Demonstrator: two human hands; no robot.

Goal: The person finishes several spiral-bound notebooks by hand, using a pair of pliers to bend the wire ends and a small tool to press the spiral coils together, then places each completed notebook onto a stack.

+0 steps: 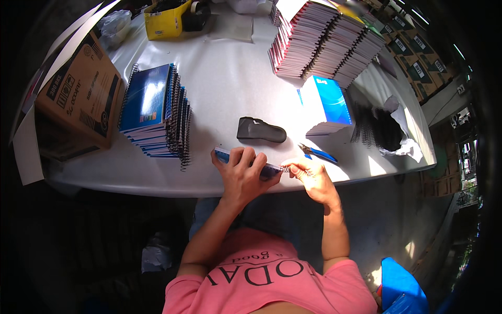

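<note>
A blue-covered notebook (270, 171) stands on its edge at the table's front, and my left hand (242, 177) grips it with the fingers over its top edge. At its right end, my right hand (315, 182) pinches a wire coil (285, 169) between thumb and fingers. The coil reaches the notebook's corner; how far it runs through the holes is hidden by my left hand. Just behind my hands lies a dark grey, elongated object (261, 130). Blue-handled pliers (319, 153) rest beyond my right hand.
Spiral-bound blue notebooks (144, 102) are stacked at left beside an open cardboard box (78, 99). On the right are a blue-topped pile (332, 102), black coils (372, 125) on white wrapping, and tall stacks of notebooks (306, 42). A yellow bin (162, 23) stands at the back.
</note>
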